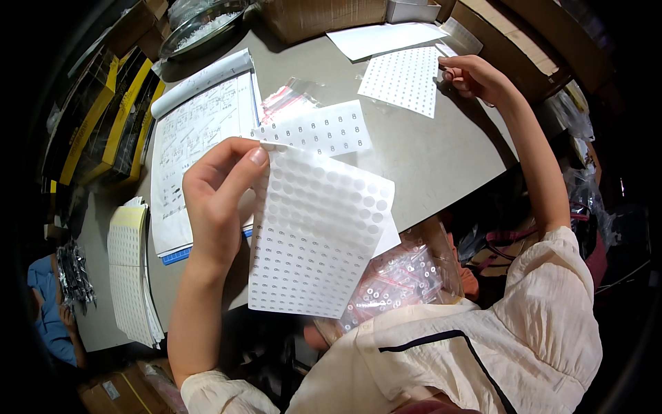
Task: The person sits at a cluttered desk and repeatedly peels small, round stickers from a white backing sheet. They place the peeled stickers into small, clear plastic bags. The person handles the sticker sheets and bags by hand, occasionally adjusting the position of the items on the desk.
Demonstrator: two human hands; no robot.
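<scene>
Pinched between thumb and fingers of my left hand point(224, 190) is a white sticker sheet point(303, 269), raised near the table's front edge. Its lower part carries rows of small printed round labels; the upper part shows rows of bare round spots. Behind it, another printed label sheet point(348, 127) lies partly covered. At the far right, my right hand point(472, 77) has its fingers closed at the edge of a third label sheet point(400, 79), which rests on the table. The fingertips seem to grip that sheet's corner.
A clipboard with handwritten papers point(200, 138) lies left, beside a stack of label sheets point(127, 276). Small zip bags point(293, 96) sit mid-table. A metal bowl point(203, 31) and cardboard boxes point(317, 17) line the back. Bags of small round pieces point(400, 283) fill a box below the edge.
</scene>
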